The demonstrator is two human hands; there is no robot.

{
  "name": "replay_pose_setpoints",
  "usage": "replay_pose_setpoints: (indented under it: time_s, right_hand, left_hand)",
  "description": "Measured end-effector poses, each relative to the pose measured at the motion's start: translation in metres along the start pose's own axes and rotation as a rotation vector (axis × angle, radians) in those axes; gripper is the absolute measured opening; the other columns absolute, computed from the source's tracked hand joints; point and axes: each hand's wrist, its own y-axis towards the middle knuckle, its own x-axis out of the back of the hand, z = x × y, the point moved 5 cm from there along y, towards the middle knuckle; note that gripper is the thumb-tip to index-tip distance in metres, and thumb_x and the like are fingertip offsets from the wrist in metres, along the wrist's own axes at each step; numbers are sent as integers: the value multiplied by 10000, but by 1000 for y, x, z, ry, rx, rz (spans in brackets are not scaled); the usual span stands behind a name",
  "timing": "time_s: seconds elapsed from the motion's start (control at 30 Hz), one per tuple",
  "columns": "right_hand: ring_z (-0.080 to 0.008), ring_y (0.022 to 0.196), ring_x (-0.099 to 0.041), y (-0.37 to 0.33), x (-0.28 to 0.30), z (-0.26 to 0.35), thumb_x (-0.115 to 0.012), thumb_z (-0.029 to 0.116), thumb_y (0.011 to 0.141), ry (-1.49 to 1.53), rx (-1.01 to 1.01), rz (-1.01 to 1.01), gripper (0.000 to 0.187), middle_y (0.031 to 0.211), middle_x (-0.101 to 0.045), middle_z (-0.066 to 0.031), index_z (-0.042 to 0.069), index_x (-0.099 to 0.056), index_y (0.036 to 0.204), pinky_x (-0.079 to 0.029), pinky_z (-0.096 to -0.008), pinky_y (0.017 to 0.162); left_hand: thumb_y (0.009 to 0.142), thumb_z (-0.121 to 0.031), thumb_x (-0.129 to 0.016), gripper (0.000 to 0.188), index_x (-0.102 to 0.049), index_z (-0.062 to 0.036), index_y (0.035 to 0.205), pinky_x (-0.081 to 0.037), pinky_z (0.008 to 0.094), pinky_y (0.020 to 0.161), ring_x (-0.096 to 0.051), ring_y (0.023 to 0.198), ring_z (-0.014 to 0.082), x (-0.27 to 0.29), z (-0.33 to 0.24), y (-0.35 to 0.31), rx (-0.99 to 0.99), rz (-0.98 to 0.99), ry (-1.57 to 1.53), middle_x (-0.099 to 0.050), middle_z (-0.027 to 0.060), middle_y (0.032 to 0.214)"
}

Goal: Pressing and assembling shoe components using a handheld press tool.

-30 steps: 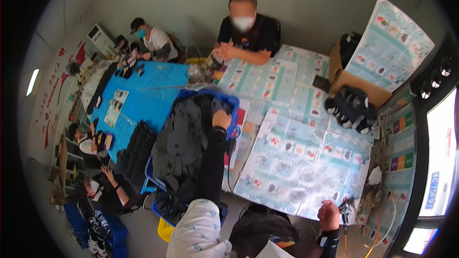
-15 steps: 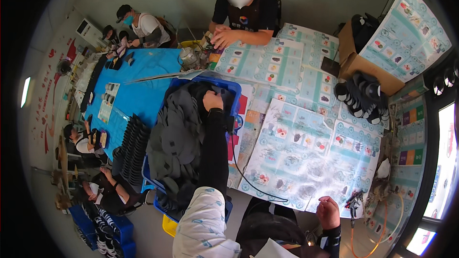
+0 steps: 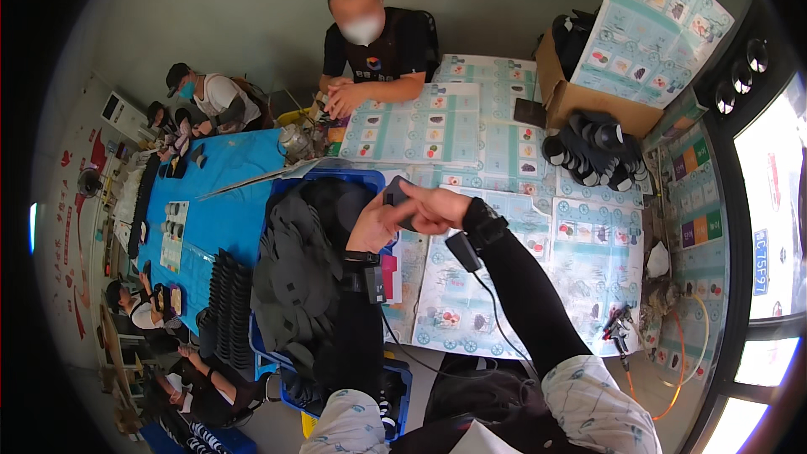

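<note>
My left hand (image 3: 368,227) is closed on a small dark grey, flat piece (image 3: 398,192), held up over the right edge of a blue bin (image 3: 252,319). From the right, my right hand (image 3: 444,208) meets it, thumb and fingers pinching the same piece. The hands overlap, so part of the piece is hidden. Below and left, the bin is heaped with dark grey, curved, flat pieces (image 3: 294,261), some bearing a small square patch. Both wrists carry a dark band with a small box and a cable.
A table (image 3: 487,273) covered with printed sheets lies to the right, with a spray gun (image 3: 618,328) by its edge. Dark pieces (image 3: 597,151) are stacked near a cardboard box (image 3: 559,92). A person (image 3: 378,59) sits opposite; several others sit around a blue table (image 3: 214,202).
My left hand has lifted out of the bin's heap with a dark grey piece. My right hand has risen from the table's near edge to meet it. The view has shifted.
</note>
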Motion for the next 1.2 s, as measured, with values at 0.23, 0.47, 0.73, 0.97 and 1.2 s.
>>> replay_pose_setpoints:
  time_s: [0.23,0.47,0.73,0.97,1.2]
  right_hand:
    - [-165,480,-521,6,137,-14,-161,696,1033,-876,-7,-746,839,680,-681,-149,94,-677,1310,-451,-280,500]
    - [-169,483,-566,-28,94,-16,-323,779,966,-470,-211,-804,914,621,-580,-81,-25,-712,1158,-468,-315,463]
    - [-246,807,-718,-18,55,-106,-791,436,861,210,88,-742,562,893,-712,-123,-56,-667,1103,-592,-336,685]
    - [-256,776,-734,-29,23,-62,-776,193,855,-667,327,-1229,243,876,-741,-131,29,-693,1015,-566,-373,693]
    - [-264,765,-741,-65,-9,-62,-697,151,894,-636,314,-1181,162,869,-753,-98,72,-694,1035,-578,-382,691]
  left_hand:
    - [892,76,-475,542,-493,-47,1419,-595,363,836,-686,994,227,-13,22,15,74,36,-44,-639,83,1223]
    - [900,82,-481,573,-463,-27,1462,-545,382,990,-661,1155,233,1,9,-25,-52,65,-126,-629,102,1320]
    - [950,5,-555,516,-484,-20,1461,-542,348,983,-673,1147,211,-23,19,-36,-6,74,-100,-665,87,1291]
    - [997,-198,-660,264,-655,-20,1192,-590,283,681,-709,856,127,14,33,-28,-87,-270,365,-702,52,1008]
    - [1051,-151,-547,262,-583,-58,1293,-626,425,749,-694,1014,267,147,-6,3,-421,-685,-7,-669,93,1184]
